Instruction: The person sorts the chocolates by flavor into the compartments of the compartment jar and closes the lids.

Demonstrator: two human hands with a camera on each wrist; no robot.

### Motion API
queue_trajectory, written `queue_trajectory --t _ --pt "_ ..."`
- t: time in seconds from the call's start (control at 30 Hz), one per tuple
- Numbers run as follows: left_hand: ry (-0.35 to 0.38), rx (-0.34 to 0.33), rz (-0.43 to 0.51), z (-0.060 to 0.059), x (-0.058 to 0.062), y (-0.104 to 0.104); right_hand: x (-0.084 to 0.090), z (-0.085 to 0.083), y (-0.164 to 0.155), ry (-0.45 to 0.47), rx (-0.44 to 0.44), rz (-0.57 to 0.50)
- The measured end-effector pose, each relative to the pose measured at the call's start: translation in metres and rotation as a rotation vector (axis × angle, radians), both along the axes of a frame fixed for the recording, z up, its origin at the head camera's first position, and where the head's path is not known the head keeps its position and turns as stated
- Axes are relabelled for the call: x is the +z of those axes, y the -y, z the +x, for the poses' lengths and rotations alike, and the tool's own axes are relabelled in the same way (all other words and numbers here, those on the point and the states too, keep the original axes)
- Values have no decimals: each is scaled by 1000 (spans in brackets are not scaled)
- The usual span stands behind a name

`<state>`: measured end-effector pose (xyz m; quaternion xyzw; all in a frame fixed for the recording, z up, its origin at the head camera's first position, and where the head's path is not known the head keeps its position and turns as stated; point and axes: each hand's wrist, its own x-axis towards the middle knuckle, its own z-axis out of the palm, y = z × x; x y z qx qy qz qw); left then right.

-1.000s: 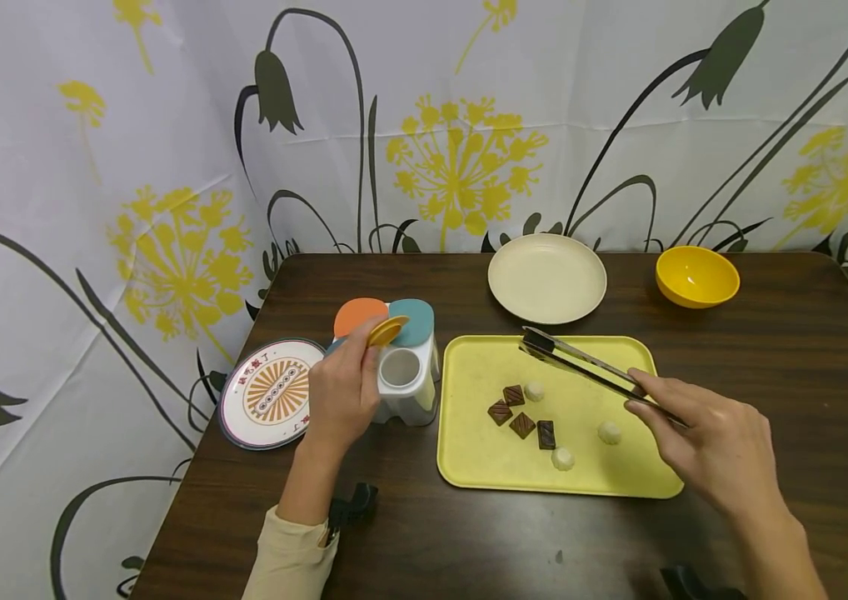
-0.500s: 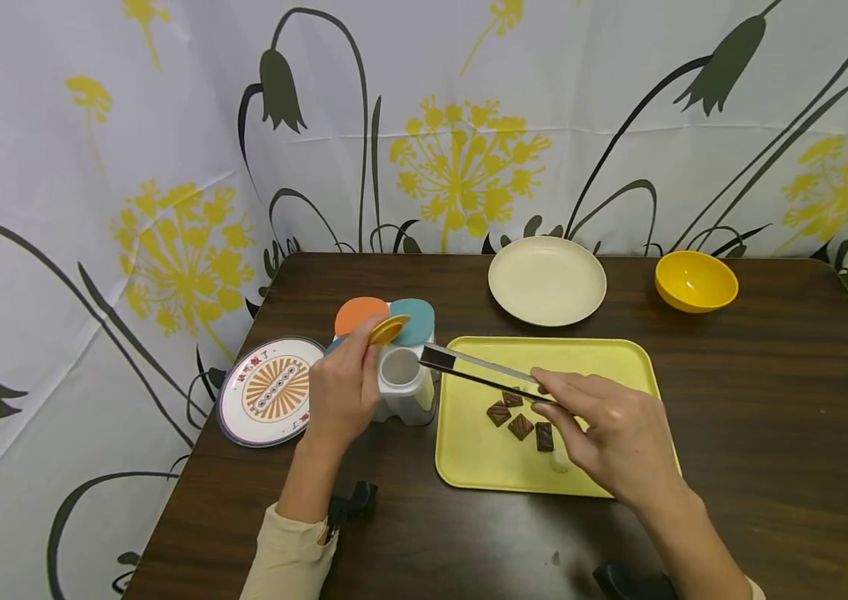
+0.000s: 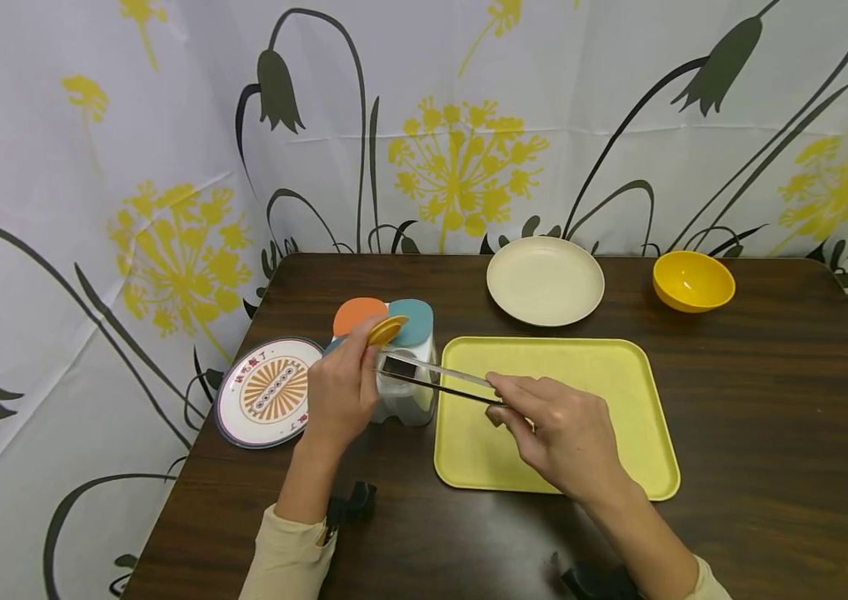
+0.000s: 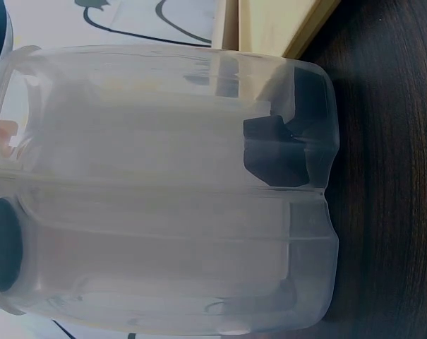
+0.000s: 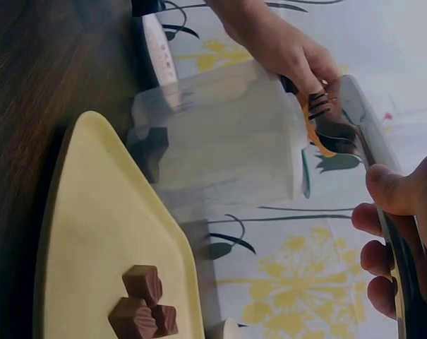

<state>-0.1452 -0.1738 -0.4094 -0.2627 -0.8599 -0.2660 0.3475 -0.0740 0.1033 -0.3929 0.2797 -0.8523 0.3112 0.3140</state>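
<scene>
My left hand [image 3: 340, 387] pinches a round yellow lid [image 3: 388, 331], raised and tilted at the multi-compartment plastic container [image 3: 409, 407]. With my right hand [image 3: 562, 425] I grip metal tongs [image 3: 446, 379], whose ends are over the container's uncovered front compartment. One tong end has fork tines [image 5: 319, 106]. Whether anything sits between the ends cannot be told. Brown chocolates [image 5: 135, 318] lie on the yellow tray [image 3: 611, 358]; my right hand mostly hides them in the head view. Through the clear wall in the left wrist view a dark shape [image 4: 277, 152] shows, inside or behind, unclear.
Orange [image 3: 359, 315] and teal [image 3: 414, 323] lids cover the container's rear compartments. A patterned plate [image 3: 270, 408] is left of it. At the back stand a cream plate [image 3: 546, 281] and a yellow bowl [image 3: 694, 282]. A patterned cloth hangs behind the table [image 3: 769, 400].
My right hand has moved left with the tongs, from above the tray to the container's uncovered compartment. The left hand keeps the yellow lid in place.
</scene>
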Motion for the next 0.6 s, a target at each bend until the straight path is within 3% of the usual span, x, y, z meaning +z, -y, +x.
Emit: queue_trajectory --t 0.2,0.6 --pt "-2 4 -3 0 0 0 -2 0 2 44 -5 16" --pt "6 2 2 0 -1 0 -2 -2 3 24 3 20"
